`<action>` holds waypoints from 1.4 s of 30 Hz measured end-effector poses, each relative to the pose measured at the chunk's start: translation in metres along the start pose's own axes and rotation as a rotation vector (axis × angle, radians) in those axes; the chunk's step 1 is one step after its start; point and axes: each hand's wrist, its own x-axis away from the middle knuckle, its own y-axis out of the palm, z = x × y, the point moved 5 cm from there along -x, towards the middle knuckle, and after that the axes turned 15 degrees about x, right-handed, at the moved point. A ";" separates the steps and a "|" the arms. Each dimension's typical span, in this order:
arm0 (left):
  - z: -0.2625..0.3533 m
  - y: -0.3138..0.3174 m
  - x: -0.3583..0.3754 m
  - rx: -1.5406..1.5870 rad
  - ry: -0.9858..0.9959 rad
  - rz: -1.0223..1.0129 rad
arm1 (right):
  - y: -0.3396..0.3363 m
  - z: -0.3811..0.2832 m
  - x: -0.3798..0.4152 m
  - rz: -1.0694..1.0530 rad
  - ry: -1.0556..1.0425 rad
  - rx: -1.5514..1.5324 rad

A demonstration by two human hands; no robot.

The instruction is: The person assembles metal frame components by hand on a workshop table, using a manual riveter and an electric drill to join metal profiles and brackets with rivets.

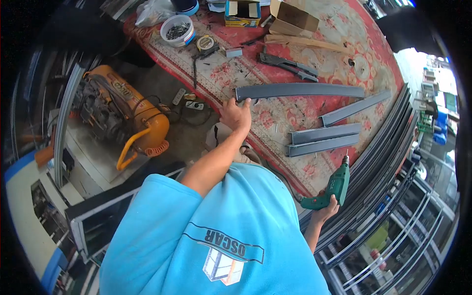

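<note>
My left hand (236, 113) is at the left end of a long dark grey metal profile (300, 90) lying on the patterned red cloth; its fingers touch the near edge, some hidden by the hand itself. My right hand (325, 210) is wrapped round the handle of a green power drill (338, 184), whose bit points away from me beside the cloth's right part. Between the drill and the long profile lie two short profiles (324, 139) side by side. Another profile (355, 108) rests at a slant to their right.
At the back are a tub of screws (177, 31), a tape measure (205, 43), a riveter-like black tool (287, 66), a wooden strip (307, 42) and open boxes (242, 13). Long dark profiles (378, 157) line the right side. An orange compressor (129, 105) stands at left.
</note>
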 end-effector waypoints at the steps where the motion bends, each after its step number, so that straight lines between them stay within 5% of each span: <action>1: 0.000 0.003 0.005 0.007 -0.071 0.036 | 0.000 -0.005 -0.002 -0.043 -0.014 0.015; 4: 0.018 0.002 0.023 -0.005 -0.099 0.229 | 0.001 -0.018 -0.009 -0.162 -0.095 0.034; 14: 0.003 0.005 0.005 0.220 -0.226 0.209 | 0.071 -0.094 -0.024 -0.572 -0.327 0.309; 18: -0.008 -0.033 -0.023 0.281 -0.145 0.258 | 0.113 -0.134 -0.002 -0.807 -0.160 0.299; 20: -0.011 -0.039 -0.039 0.231 0.015 0.233 | 0.132 -0.135 -0.005 -0.843 -0.205 0.322; 30: -0.037 -0.025 -0.046 0.407 0.018 0.188 | 0.250 -0.200 0.023 -0.998 -0.320 0.797; 33: -0.046 -0.014 -0.049 0.438 0.085 0.191 | 0.286 -0.219 0.040 -1.057 -0.726 0.902; 42: -0.029 -0.030 -0.051 0.328 0.052 0.099 | 0.341 -0.226 0.054 -1.082 -0.687 1.108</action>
